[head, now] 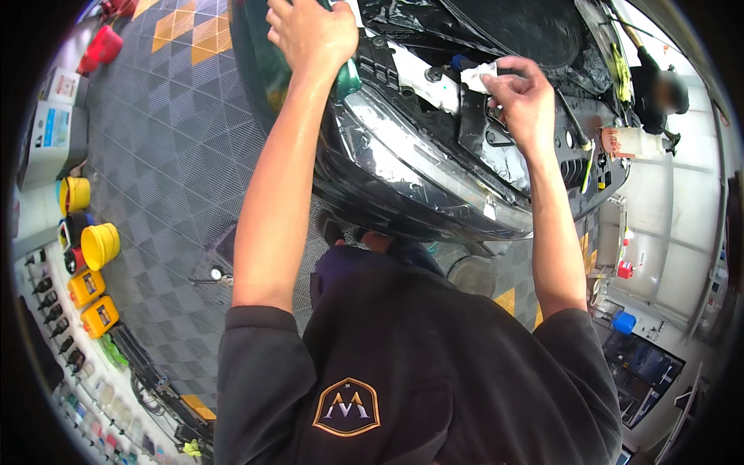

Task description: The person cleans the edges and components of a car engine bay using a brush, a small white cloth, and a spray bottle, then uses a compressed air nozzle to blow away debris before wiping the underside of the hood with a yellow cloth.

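My left hand (317, 35) is at the top of the view, over the dark green fender (256, 52) of a car. A white piece (354, 13) shows beside its thumb side; whether the hand grips it cannot be seen. Between the thumb and fingers of my right hand (520, 102) is a crumpled white wad (478, 77), perhaps cloth or film. That hand is above the open engine bay, near a black plastic cover (479, 122). The headlight (395, 151), with a glossy, wet-looking lens, curves between my two forearms.
A tool with a bright green edge (588, 168) lies on the front panel at right. Beyond stands a person (662, 93) near a translucent container (630, 142). Yellow buckets (100, 246) line the left wall. A pressure gauge (217, 273) lies on the tiled floor (168, 157).
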The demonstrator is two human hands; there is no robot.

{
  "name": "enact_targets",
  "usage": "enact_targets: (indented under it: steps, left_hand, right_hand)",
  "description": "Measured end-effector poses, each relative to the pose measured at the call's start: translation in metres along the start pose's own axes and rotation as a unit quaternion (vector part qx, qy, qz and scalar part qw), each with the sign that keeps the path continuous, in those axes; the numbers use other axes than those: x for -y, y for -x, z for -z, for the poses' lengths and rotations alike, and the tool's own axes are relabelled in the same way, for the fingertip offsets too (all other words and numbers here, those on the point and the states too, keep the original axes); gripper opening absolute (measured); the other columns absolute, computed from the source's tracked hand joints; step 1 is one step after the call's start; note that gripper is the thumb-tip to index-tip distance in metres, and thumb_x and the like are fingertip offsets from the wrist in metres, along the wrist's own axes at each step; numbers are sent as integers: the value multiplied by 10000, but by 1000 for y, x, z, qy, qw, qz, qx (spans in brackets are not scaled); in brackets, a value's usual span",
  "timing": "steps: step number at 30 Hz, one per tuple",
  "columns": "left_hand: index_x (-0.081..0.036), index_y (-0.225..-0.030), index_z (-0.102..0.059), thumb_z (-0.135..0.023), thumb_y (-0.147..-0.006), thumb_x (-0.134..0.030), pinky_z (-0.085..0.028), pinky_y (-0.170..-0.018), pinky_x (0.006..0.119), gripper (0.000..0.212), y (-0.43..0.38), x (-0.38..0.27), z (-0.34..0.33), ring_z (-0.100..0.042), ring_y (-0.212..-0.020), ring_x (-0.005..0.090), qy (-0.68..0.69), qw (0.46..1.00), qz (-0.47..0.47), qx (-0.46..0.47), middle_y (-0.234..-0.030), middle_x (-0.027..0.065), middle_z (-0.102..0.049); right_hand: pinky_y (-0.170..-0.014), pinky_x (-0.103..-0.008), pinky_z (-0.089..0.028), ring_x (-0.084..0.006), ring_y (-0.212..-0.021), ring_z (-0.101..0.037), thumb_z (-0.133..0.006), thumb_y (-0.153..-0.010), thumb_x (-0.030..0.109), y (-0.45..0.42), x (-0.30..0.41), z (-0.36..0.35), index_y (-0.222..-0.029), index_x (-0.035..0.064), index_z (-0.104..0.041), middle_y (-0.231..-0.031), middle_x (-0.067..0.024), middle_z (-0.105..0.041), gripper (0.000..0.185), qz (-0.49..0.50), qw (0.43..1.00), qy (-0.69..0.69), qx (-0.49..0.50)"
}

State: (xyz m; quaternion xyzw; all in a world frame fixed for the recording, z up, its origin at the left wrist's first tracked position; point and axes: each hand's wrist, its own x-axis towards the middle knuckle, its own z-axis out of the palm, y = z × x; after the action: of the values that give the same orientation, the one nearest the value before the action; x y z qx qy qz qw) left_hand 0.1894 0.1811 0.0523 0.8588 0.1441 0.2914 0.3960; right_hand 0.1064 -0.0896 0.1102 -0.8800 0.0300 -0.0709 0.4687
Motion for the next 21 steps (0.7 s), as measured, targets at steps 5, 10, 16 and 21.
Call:
enact_targets:
  steps: [5,10,16,21]
  left_hand:
    - [-103,-1520,-480,-695,-966,-180,-391,-1171,492,599,-2,2,-1,-457,-1431,367,-38,999,-2,3,-1522,184,-474]
    - [-74,-1552,-436,-653,-909,-254,-334,-1214,543,703,-9,14,-6,-420,-1453,423,-11,999,-28,39,-1548,217,-419]
    - [-26,-1586,-351,-678,-898,-217,-271,-1243,551,786,-15,19,-2,-322,-1509,475,7,994,-51,96,-1602,285,-322]
    - [2,-1572,-394,-746,-964,-184,-353,-1176,406,726,-37,37,6,-423,-1419,323,91,977,-121,152,-1566,215,-391]
  right_hand:
    - [-599,-326,-531,-154,-633,-681,-788,-909,91,9,-11,-13,-1021,59,-715,-770,-42,-753,138,119,991,53,-5]
    - [-911,-494,-522,-397,-1221,-558,-739,-927,241,45,1,-52,-1198,-7,-706,-1372,-187,-594,369,216,902,373,9]
    - [-1175,-714,-268,-524,-1524,-278,-647,-989,230,63,16,-63,-1446,-84,-573,-1583,-206,-458,559,130,902,408,50]
    - [-1250,-707,-200,-487,-1590,-269,-611,-875,-7,59,21,-68,-1488,15,-585,-1647,-144,-469,615,29,889,451,77]
